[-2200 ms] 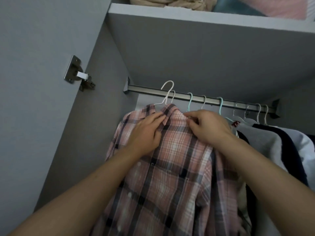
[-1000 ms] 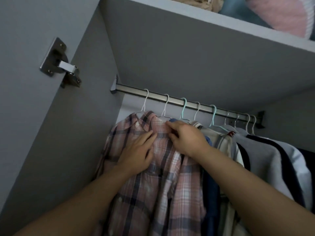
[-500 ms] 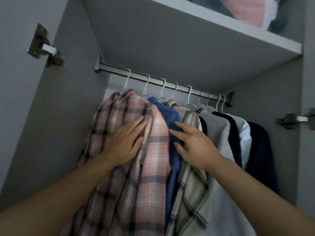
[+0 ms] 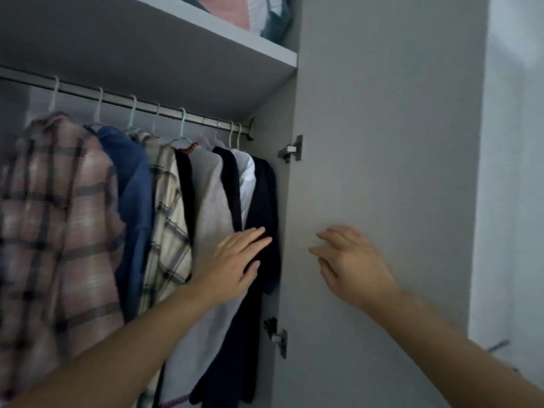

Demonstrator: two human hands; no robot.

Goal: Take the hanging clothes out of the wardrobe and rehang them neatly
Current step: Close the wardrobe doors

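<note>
Both hands spread, empty: left hand point(image 4: 235, 262) rests on the dark coat point(image 4: 263, 201), hanging long-axis down; right hand point(image 4: 348, 257) beside it, farther.

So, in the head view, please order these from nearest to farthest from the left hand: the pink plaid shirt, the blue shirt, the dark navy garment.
From the left hand:
1. Dark navy garment, under the fingers, far right of the rail.
2. Blue shirt, further left.
3. Pink plaid shirt, far left.
</note>
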